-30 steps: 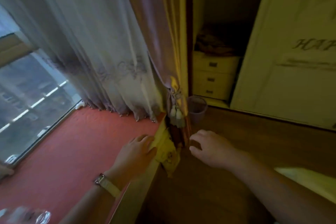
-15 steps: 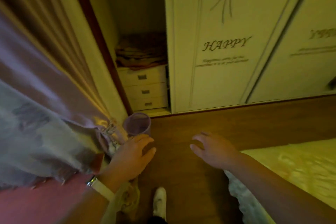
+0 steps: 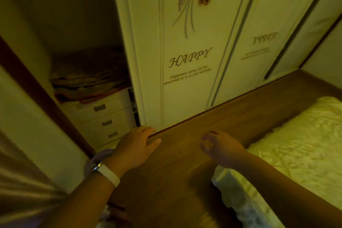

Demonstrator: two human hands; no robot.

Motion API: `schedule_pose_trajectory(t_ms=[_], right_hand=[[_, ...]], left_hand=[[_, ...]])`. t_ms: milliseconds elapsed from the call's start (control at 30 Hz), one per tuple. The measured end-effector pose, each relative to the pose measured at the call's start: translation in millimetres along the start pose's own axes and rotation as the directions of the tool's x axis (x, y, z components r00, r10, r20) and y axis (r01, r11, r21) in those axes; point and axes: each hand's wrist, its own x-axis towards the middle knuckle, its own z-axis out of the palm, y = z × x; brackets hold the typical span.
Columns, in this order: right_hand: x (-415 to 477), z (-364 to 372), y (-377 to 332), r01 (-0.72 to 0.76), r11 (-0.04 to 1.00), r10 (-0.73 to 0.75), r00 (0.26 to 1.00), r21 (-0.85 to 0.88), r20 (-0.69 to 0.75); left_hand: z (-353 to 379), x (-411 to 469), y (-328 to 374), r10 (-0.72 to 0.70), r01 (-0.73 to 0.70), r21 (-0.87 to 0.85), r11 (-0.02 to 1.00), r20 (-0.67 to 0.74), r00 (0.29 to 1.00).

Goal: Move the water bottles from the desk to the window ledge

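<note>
Swung right since half a second ago, the view now faces the wardrobe door (image 3: 185,98) marked HAPPY, with the curtain (image 3: 22,181) only at the near left edge. Both hands hover over the wooden floor (image 3: 185,181) and hold nothing. The left hand (image 3: 136,146), above a white watch strap (image 3: 109,173), has loosely extended fingers. The right hand (image 3: 221,146) has relaxed, slightly curled fingers. Drawers (image 3: 103,116) sit far left and a bed cover (image 3: 296,144) near right. Where the water bottles are cannot be told.

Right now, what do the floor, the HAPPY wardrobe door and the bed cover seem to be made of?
Floor: brown wood or wood-look laminate, plank seams and a glossy glare streak.
Wardrobe door: cream painted or laminated board, smooth, with printed flowers and lettering.
Bed cover: probably satin-like fabric, shiny with soft creases.
</note>
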Motion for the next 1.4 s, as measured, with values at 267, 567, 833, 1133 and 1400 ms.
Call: schedule_pose_trajectory(t_ms=[267, 567, 833, 1133, 1400], right_hand=[[29.3, -31.1, 40.2, -0.182, 0.979, 0.190, 0.977, 0.093, -0.092], [108.8, -49.4, 126.1, -0.276, 0.934, 0.304, 0.947, 0.226, -0.101], [178.5, -118.4, 238.1, -0.339, 0.900, 0.385, 0.913, 0.273, -0.135], [208.6, -169.1, 338.0, -0.492, 0.808, 0.558, 0.816, 0.325, -0.152], [281.5, -179.5, 409.0, -0.622, 0.695, 0.690, 0.719, 0.360, -0.089]], left_hand=[[-3.4, 101.1, 35.8, 0.201, -0.200, -0.016, 0.980, 0.108, 0.974], [10.0, 237.9, 106.8, 0.317, -0.319, -0.007, 0.948, 0.132, 0.939], [17.6, 383.7, 205.0, 0.396, -0.408, 0.030, 0.912, 0.187, 0.899], [38.6, 498.0, 319.3, 0.573, -0.581, -0.014, 0.814, 0.193, 0.797], [79.4, 637.1, 357.7, 0.624, -0.627, -0.103, 0.772, 0.304, 0.720]])
